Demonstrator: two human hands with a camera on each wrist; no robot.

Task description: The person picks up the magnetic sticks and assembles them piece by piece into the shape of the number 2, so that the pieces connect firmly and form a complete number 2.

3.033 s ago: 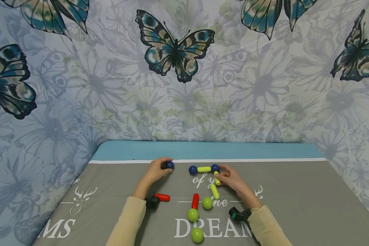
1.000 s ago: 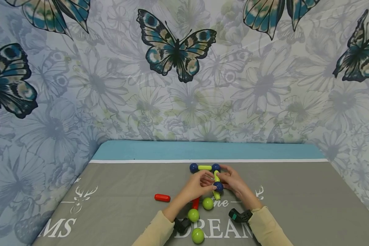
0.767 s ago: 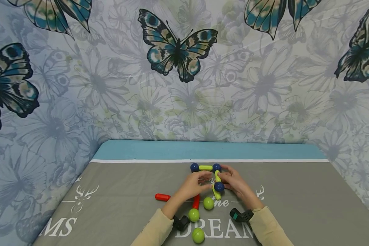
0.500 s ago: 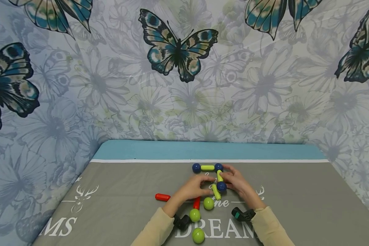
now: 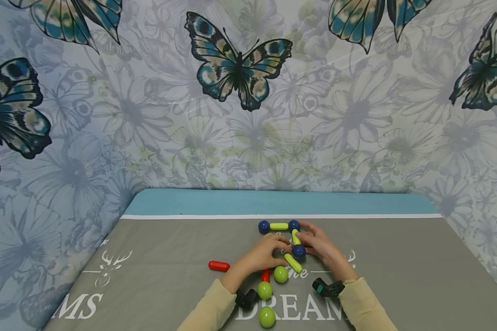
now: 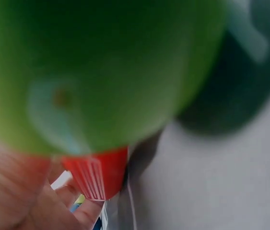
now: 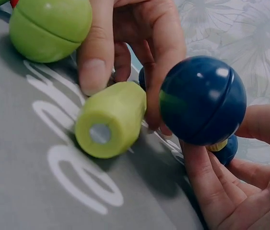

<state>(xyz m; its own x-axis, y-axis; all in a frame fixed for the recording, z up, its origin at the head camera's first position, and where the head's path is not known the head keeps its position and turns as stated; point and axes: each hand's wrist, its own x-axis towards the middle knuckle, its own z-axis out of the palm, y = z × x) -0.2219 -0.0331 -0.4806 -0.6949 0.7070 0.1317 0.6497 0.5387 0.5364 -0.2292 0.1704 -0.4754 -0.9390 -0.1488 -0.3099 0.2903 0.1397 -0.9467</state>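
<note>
My left hand [image 5: 265,253] pinches a loose yellow-green rod [image 5: 293,263] between thumb and fingers; the right wrist view shows the rod's round metal end. Across from it, my right hand [image 5: 322,246] grips another yellow-green rod [image 5: 296,236] joining two blue balls. The nearer blue ball [image 5: 299,251] sits just above the loose rod, apart from it in the right wrist view. From the far blue ball [image 5: 294,225], a third yellow-green rod [image 5: 279,226] runs left to another blue ball [image 5: 264,226]. These look like magnetic building pieces.
Green balls lie nearer the front: one [image 5: 280,274] beside the left fingers, one [image 5: 265,290] against a partly hidden red rod [image 5: 266,275], and one [image 5: 267,317] lowest. Another red rod [image 5: 218,266] lies left of the left forearm. A grey printed cloth [image 5: 157,257] covers the table.
My left hand brought a blue ball over from the left, and it now sits at the lower end of the held rod. The left hand then took the loose rod and turned it, its near end swinging right.
</note>
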